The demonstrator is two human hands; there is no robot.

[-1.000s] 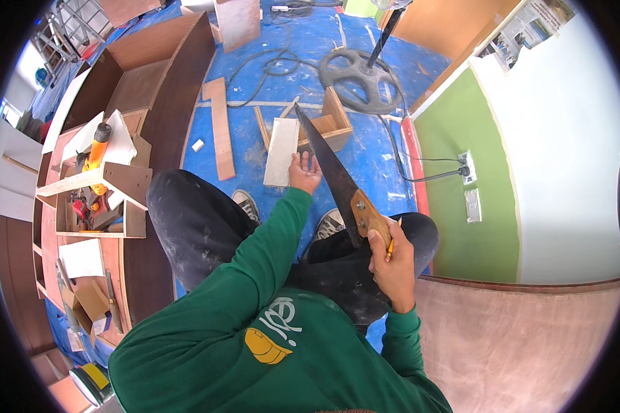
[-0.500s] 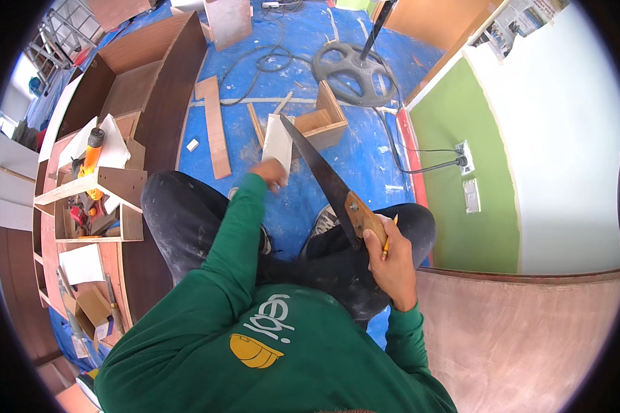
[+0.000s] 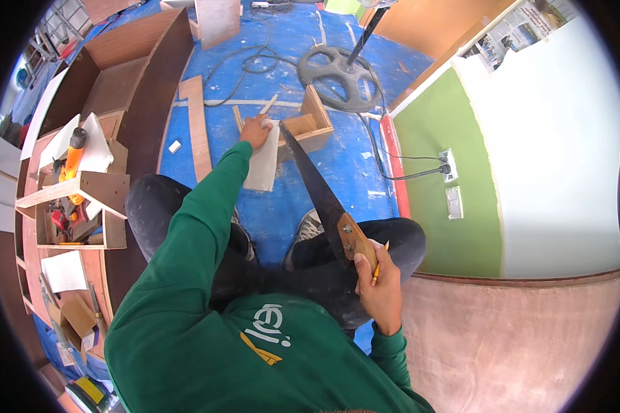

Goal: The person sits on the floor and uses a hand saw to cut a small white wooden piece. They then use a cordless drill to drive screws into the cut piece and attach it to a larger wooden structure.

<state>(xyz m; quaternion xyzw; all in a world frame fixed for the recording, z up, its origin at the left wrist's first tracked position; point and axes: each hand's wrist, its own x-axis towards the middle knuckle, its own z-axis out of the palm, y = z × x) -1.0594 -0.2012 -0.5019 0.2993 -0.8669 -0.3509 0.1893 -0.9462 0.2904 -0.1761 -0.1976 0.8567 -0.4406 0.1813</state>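
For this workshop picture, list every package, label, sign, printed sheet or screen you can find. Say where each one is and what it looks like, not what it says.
Printed sheet: top right, on the white wall; rectangular, pale, with small coloured pictures.
Small cardboard box: lower left, on the brown cabinet; open, plain brown.
White sheets: left, on the cabinet under an orange tool; blank as far as shown.
No screens are in view.

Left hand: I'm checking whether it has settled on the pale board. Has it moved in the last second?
Yes. The left hand slid from the pale board's right side to its top left corner, away from the saw.
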